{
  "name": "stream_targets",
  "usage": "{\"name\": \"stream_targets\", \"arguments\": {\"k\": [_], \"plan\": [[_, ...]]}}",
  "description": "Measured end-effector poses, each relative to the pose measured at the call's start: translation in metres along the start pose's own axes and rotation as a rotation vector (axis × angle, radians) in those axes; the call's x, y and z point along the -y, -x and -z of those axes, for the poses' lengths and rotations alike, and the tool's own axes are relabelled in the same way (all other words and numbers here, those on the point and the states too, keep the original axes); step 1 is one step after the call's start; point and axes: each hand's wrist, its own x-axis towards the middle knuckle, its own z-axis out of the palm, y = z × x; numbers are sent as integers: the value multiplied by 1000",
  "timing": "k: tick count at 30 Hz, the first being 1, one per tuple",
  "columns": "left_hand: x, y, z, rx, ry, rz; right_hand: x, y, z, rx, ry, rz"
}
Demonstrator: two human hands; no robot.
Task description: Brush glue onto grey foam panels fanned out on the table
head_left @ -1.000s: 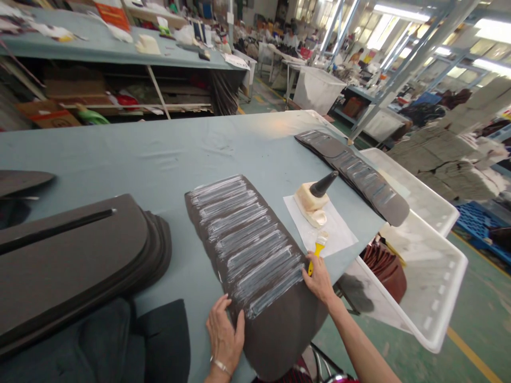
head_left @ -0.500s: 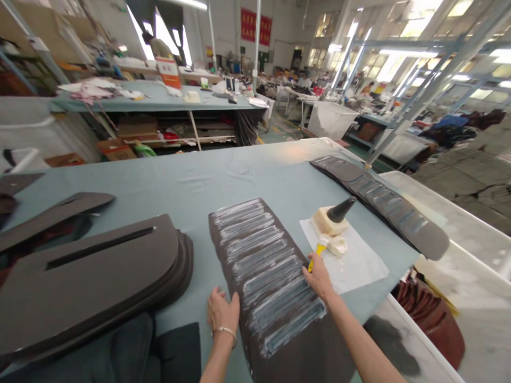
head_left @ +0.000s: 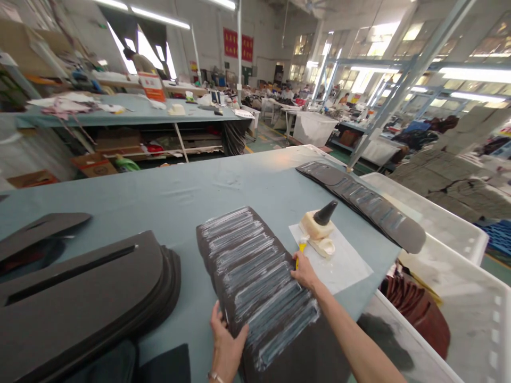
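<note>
Gripping a yellow brush with closed fingers, the right hand in the head view is at the right edge of a row of overlapping dark panels. The panels lie slantwise on the blue-green covered bench, each leaving a strip in sight, and those strips carry whitish streaks; the broad nearest end is plain dark brown. The brush points away from the person, its pale bristles close beside a cream-coloured container; whether they touch it cannot be told. A black cone sticks up at a tilt from that container, which stands on a white sheet to the right of the panels.

The left hand is at the left edge of the same panels, its fingers open, the thumb spread apart over the panels' edge.

Further left on the bench lies a thick stack of dark pieces, the top one with a long slot. Near the far right edge, another fanned row of dark pieces lies slantwise. Below that edge, a white bin holds reddish-brown pieces. Beyond the bench, a person is near a window.
</note>
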Motion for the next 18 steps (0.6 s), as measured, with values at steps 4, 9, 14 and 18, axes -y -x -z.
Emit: {"name": "stream_targets", "arguments": {"k": [4, 9, 14, 18], "plan": [[-4, 23, -3, 53, -309, -155, 2, 3, 4, -24, -47, -3], [-7, 29, -6, 66, -401, -156, 4, 8, 10, -13, -9, -28], [-7, 30, -6, 66, -393, -173, 2, 22, 3, -32, 64, 48], [-6, 34, -10, 44, -410, -193, -1, 38, -7, -164, 130, 163]]}}
